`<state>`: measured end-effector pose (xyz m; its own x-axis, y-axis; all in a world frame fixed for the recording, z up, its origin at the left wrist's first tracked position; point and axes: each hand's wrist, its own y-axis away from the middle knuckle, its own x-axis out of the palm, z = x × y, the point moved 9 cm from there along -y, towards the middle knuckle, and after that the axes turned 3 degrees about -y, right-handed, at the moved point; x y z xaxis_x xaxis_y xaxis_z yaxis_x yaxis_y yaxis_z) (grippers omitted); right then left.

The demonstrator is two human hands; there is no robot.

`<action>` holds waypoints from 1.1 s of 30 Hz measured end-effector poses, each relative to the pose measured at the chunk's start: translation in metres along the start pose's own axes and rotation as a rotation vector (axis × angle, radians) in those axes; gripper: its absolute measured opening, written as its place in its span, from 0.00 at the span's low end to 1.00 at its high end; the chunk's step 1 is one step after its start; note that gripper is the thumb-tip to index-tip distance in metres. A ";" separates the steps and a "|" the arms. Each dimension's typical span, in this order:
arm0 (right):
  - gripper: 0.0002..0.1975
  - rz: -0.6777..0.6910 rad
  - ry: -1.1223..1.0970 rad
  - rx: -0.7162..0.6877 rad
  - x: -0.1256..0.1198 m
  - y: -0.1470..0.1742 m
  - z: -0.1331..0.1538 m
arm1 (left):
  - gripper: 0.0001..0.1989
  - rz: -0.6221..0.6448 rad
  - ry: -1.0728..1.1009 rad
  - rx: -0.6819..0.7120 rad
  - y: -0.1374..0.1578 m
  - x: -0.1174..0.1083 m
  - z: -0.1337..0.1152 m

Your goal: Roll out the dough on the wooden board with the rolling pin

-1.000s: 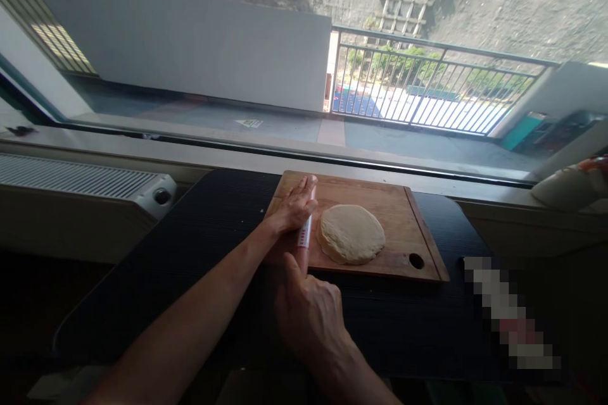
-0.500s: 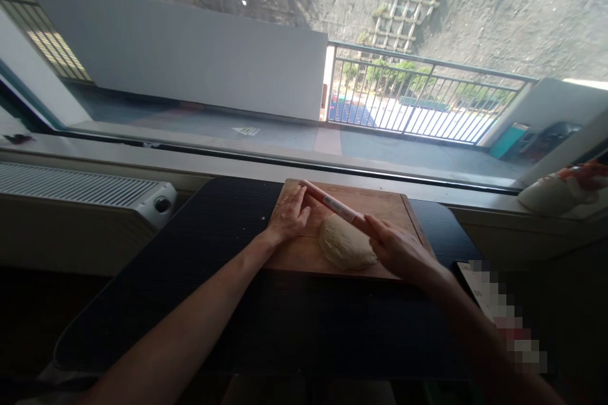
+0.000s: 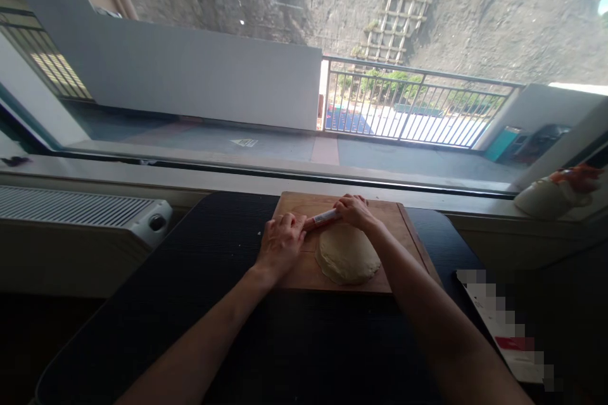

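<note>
A wooden rolling pin with a white label lies slantwise between my hands, at the far side of a pale lump of dough. My left hand is closed round its left end, over the left edge of the wooden board. Round the right end my right hand is wrapped, near the board's back edge. The dough is a rounded mound on the board, and my right forearm passes by its right side. Both ends of the pin are mostly hidden by my fingers.
The board rests on a dark table against a window sill. A white radiator stands at the left. At the right are a white pot on the sill and a partly blurred flat item at the table edge.
My left hand has gone from lying beside the pin's far end to gripping it. My right hand has moved up and left, turning the pin the other way across the board.
</note>
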<state>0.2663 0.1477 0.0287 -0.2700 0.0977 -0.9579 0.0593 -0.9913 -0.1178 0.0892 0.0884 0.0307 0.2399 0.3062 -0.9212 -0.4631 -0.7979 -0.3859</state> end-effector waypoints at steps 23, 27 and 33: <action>0.20 -0.016 0.081 -0.068 0.003 -0.004 0.013 | 0.18 0.057 -0.089 -0.130 0.015 -0.006 -0.015; 0.23 -0.057 0.112 0.005 -0.002 0.020 -0.011 | 0.17 0.057 -0.030 -0.075 0.000 -0.003 -0.023; 0.22 -0.116 0.144 0.104 -0.009 0.020 -0.032 | 0.16 0.077 0.037 -0.057 -0.029 0.006 -0.022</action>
<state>0.3007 0.1294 0.0269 -0.1285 0.2158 -0.9679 -0.0656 -0.9757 -0.2088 0.1224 0.1020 0.0372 0.2373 0.2241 -0.9452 -0.4324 -0.8470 -0.3093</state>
